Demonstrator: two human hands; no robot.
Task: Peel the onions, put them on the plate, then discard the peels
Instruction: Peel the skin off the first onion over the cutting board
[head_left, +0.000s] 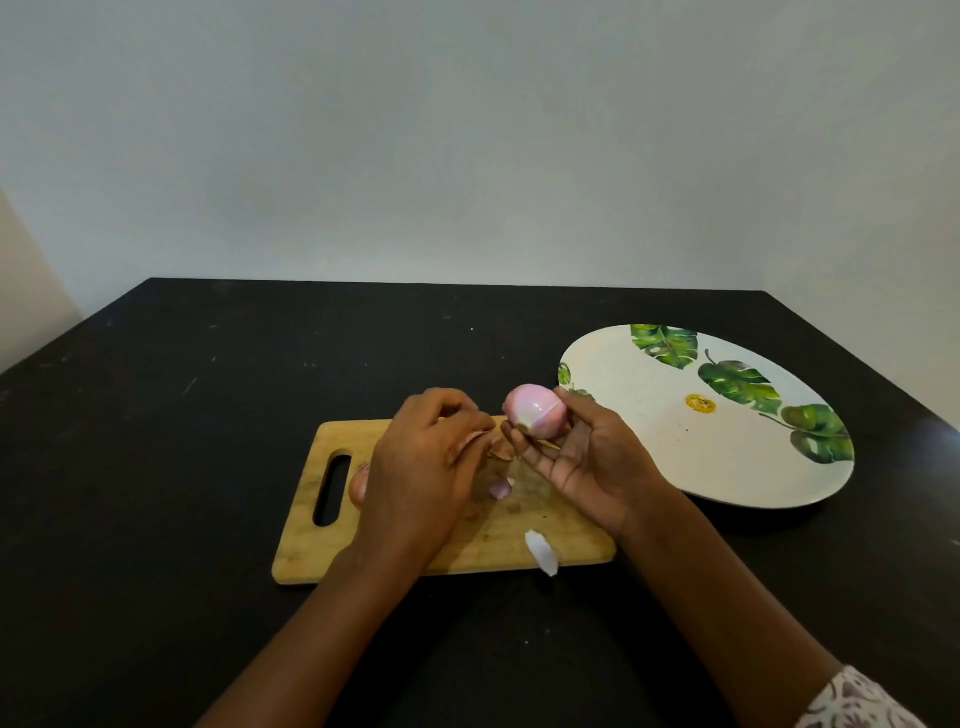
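My right hand (582, 467) holds a pink peeled onion (535, 410) in its fingertips above the far edge of the wooden cutting board (415, 551). My left hand (426, 467) hovers over the board just left of the onion, its curled fingers pinching a brownish piece of peel (475, 440). Loose peels (501, 488) lie on the board between my hands, and a pale peel (543, 553) hangs over its near edge. Another onion (359, 486) lies partly hidden under my left hand beside the board's handle slot. A white plate (649, 457) with green leaf prints sits to the right.
Board and plate rest on a black table (156, 467) pushed against a plain pale wall. The table's back edge runs across the middle of the view. A patterned sleeve (857, 701) shows at the bottom right.
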